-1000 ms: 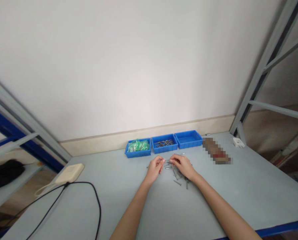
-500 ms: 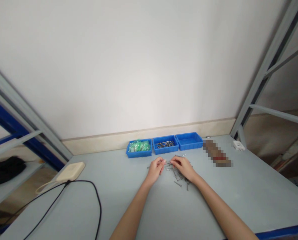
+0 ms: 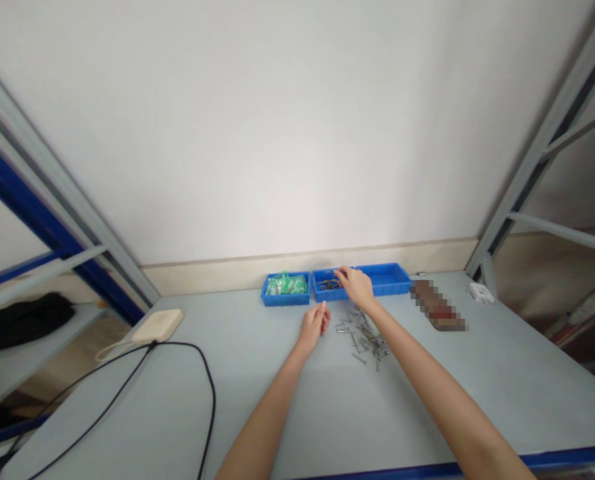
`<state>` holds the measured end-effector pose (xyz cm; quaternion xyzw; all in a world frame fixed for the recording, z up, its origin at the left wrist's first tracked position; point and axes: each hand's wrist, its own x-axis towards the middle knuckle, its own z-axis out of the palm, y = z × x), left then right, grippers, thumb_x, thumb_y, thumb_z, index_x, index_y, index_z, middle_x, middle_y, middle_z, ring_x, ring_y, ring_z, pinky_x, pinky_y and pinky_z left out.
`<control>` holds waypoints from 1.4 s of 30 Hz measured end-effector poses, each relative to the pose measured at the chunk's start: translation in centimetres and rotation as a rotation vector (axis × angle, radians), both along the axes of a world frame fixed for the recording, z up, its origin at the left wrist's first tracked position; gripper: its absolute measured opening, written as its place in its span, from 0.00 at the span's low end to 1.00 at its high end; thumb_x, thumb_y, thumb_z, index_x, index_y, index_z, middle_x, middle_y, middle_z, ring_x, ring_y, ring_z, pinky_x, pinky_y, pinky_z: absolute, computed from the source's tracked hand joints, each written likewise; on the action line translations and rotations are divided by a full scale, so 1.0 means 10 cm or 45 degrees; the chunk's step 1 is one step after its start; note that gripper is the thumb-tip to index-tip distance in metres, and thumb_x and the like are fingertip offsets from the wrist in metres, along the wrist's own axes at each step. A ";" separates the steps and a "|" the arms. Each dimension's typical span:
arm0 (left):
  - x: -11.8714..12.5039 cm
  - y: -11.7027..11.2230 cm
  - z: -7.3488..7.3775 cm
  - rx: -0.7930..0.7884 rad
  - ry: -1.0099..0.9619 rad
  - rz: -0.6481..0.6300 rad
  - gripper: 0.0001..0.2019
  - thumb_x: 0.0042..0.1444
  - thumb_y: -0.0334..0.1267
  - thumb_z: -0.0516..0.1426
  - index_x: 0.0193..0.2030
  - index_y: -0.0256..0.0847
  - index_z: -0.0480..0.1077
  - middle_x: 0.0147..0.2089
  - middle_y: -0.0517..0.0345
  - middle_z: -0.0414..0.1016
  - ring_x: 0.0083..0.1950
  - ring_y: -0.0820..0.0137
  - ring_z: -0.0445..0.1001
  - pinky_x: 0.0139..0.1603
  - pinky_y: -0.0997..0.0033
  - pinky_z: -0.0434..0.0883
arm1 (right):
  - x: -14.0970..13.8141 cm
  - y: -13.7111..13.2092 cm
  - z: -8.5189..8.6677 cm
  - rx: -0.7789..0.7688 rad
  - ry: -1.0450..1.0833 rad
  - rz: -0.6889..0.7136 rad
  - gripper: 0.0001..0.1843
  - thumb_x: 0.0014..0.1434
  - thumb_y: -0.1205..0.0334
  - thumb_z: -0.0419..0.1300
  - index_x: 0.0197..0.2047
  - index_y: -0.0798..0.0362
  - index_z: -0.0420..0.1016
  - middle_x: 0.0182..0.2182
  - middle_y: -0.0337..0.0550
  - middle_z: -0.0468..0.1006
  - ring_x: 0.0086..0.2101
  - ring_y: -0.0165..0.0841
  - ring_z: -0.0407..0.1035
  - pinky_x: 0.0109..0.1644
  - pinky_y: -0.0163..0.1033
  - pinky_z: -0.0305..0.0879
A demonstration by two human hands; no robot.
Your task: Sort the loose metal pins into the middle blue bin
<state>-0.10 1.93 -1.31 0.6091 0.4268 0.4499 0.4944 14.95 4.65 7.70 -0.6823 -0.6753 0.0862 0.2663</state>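
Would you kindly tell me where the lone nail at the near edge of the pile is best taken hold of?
I would pinch the nail around the middle of its shank, coming down from above on the near side. It seems to lie flat on the table, slightly apart from the pile, so that side looks unobstructed, and a mid-shank grip should keep it balanced.

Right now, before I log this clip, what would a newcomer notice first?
Three bright blue plastic trays stand in a row at the table's back edge, the middle one under the right hand. Loose metal nails lie scattered on the table in front, beside the raised left hand.
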 end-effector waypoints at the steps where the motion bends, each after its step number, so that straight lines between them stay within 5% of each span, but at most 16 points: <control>1: 0.00 0.00 0.00 0.005 0.005 -0.004 0.31 0.51 0.70 0.45 0.24 0.40 0.62 0.14 0.66 0.58 0.15 0.77 0.56 0.19 0.75 0.55 | 0.01 0.01 0.03 -0.013 -0.083 -0.035 0.18 0.66 0.52 0.48 0.45 0.53 0.74 0.37 0.48 0.81 0.38 0.36 0.74 0.36 0.34 0.59; 7: 0.02 0.00 -0.03 0.029 0.037 -0.027 0.29 0.54 0.67 0.44 0.24 0.40 0.62 0.14 0.67 0.58 0.15 0.77 0.56 0.20 0.75 0.55 | 0.33 -0.44 -0.03 0.040 -0.234 0.128 0.10 0.64 0.59 0.52 0.44 0.50 0.72 0.40 0.44 0.79 0.39 0.34 0.73 0.36 0.33 0.58; 14: 0.05 -0.06 0.02 0.076 0.108 -0.053 0.27 0.56 0.63 0.44 0.25 0.40 0.63 0.15 0.67 0.58 0.16 0.76 0.57 0.21 0.75 0.56 | 0.61 -0.92 -0.34 -0.314 -0.459 0.130 0.08 0.59 0.60 0.58 0.39 0.52 0.77 0.39 0.47 0.79 0.39 0.39 0.73 0.38 0.36 0.57; 19: 0.03 -0.10 0.06 0.075 0.130 -0.063 0.26 0.57 0.62 0.45 0.26 0.40 0.63 0.16 0.67 0.58 0.17 0.75 0.57 0.21 0.75 0.55 | 0.55 -0.91 -0.47 -0.325 -0.434 0.117 0.07 0.59 0.63 0.58 0.39 0.51 0.76 0.41 0.46 0.79 0.44 0.38 0.71 0.43 0.36 0.57; 30: 0.03 -0.08 0.00 0.114 0.211 -0.087 0.25 0.59 0.59 0.44 0.25 0.40 0.62 0.15 0.67 0.58 0.17 0.75 0.57 0.22 0.74 0.56 | 0.32 -0.85 -0.46 -0.126 -0.710 0.263 0.15 0.61 0.72 0.48 0.37 0.58 0.76 0.38 0.53 0.79 0.40 0.40 0.72 0.42 0.39 0.59; 36: 0.01 -0.11 0.03 0.148 0.256 -0.049 0.18 0.59 0.55 0.48 0.42 0.41 0.63 0.19 0.69 0.63 0.18 0.75 0.59 0.21 0.76 0.56 | 0.23 -0.78 -0.37 0.004 -0.408 0.307 0.11 0.65 0.64 0.50 0.41 0.53 0.74 0.38 0.47 0.80 0.40 0.36 0.73 0.44 0.37 0.59; 42: -0.02 -0.10 0.01 0.139 0.270 -0.111 0.19 0.59 0.55 0.46 0.32 0.41 0.63 0.17 0.68 0.60 0.18 0.75 0.59 0.21 0.76 0.57 | 0.14 -0.80 -0.42 0.019 -0.244 0.359 0.13 0.66 0.62 0.49 0.42 0.52 0.75 0.38 0.45 0.80 0.39 0.36 0.73 0.46 0.38 0.58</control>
